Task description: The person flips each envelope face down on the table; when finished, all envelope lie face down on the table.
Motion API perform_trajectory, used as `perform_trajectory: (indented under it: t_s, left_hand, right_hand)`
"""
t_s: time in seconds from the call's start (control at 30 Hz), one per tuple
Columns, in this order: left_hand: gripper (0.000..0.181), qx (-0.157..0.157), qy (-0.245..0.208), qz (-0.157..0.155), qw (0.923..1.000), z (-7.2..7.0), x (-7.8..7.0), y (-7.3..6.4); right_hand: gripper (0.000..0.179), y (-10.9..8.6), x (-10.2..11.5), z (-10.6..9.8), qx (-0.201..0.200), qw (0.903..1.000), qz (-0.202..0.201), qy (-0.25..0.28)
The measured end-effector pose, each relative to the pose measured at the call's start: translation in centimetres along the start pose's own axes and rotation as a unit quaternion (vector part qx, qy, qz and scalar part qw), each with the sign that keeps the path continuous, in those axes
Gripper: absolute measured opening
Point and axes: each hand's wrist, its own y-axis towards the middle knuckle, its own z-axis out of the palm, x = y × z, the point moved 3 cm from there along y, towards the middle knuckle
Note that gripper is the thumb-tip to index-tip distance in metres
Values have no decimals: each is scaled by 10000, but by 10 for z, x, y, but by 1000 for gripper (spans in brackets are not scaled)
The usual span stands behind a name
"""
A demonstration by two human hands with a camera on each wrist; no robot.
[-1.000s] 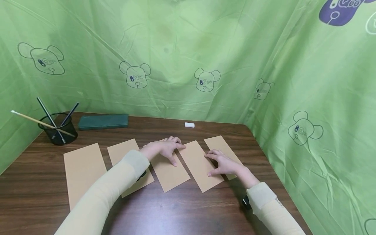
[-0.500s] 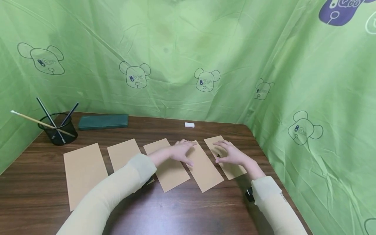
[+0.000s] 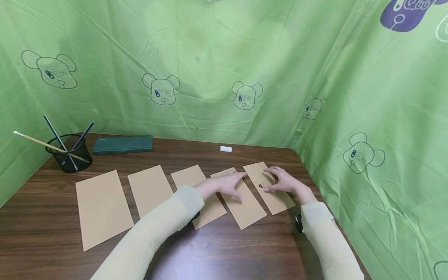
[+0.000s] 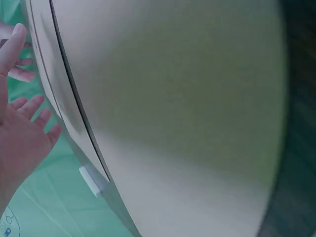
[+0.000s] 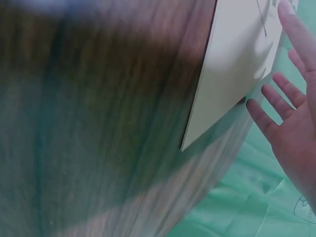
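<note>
Several flat tan rectangles, like kraft-covered notebooks, lie in a row on the brown wooden table (image 3: 217, 252). My left hand (image 3: 228, 183) is over the fourth notebook (image 3: 245, 212), fingers spread and holding nothing. Over the right part of the rightmost notebook (image 3: 257, 173), which bears a small black print, my right hand (image 3: 286, 182) hovers or rests lightly with its thumb apart from the fingers; contact is unclear. In the left wrist view my left hand (image 4: 22, 140) shows loose fingers. The right wrist view has my right hand (image 5: 296, 133) beside a notebook corner (image 5: 217, 89).
The leftmost notebook (image 3: 103, 210) looks the largest. My left sleeve crosses the second notebook (image 3: 150, 186) and the third notebook (image 3: 189, 175). A black mesh pen cup (image 3: 75, 159), a dark green case (image 3: 123, 144) and a white eraser (image 3: 225, 149) stand at the back, before a green curtain (image 3: 210, 58).
Both hands have moved right: the left from the third notebook to the fourth, the right from the fourth to the rightmost, uncovering its black print. The notebooks stay nearly in place.
</note>
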Motion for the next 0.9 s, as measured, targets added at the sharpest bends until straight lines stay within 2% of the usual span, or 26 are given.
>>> perform_trajectory:
  t_s: [0.13,0.3,0.53,0.73,0.9]
  left_hand:
    - [101,81,18,-51,10000,4,-6,6]
    - [102,134,12,-50,9999,8,-11,14]
    - [101,180,381,-49,9991,11,-6,19]
    - [101,164,419,-33,9990,11,-4,20]
    - [101,170,467,-22,9988,12,-2,22]
  right_hand:
    - [87,1,-5,-2,149,9997,106,-143]
    - [85,3,-8,-2,285,9993,14,-258]
    - [85,5,-8,-1,341,9992,-137,-168]
    - [89,5,-10,-2,311,9992,-194,-171]
    - [87,5,-13,-2,247,9996,-88,108]
